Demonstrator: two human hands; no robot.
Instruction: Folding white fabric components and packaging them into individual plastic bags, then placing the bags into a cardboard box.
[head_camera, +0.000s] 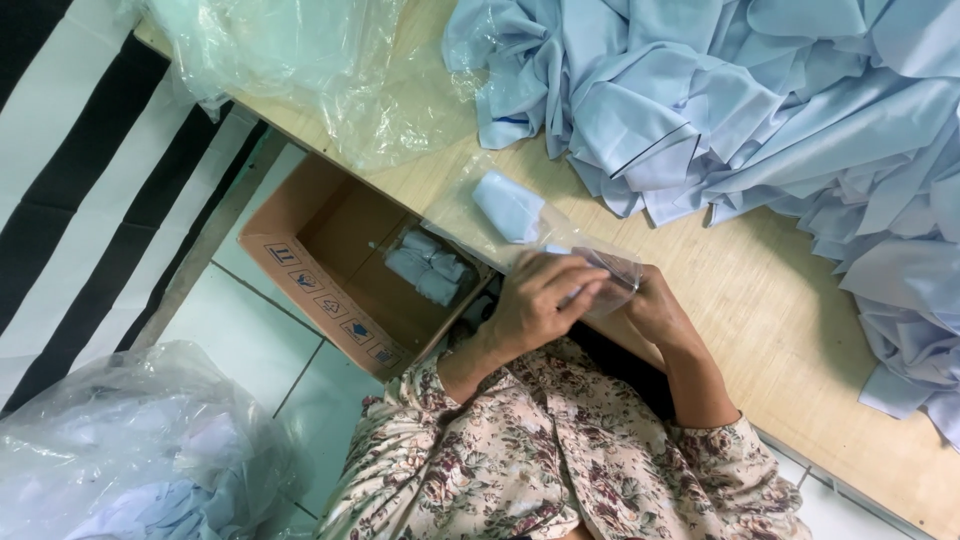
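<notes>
Both my hands hold a small clear plastic bag (480, 215) that lies on the wooden table (760, 310). Inside it, at the far end, is a folded light-blue cloth piece (508, 205). My left hand (540, 295) curls over the bag's near end, its fingers pressing on the plastic. Just to the right, my right hand (655, 305) pinches the same end of the bag. Floral sleeves cover both my forearms.
A big heap of light-blue fabric pieces (760, 100) fills the table's far right. Loose clear plastic (300, 60) lies at the table's left end. On the tiled floor stands an open cardboard box (330, 235) holding bagged folded pieces (428, 265). A full plastic sack (130, 450) sits bottom left.
</notes>
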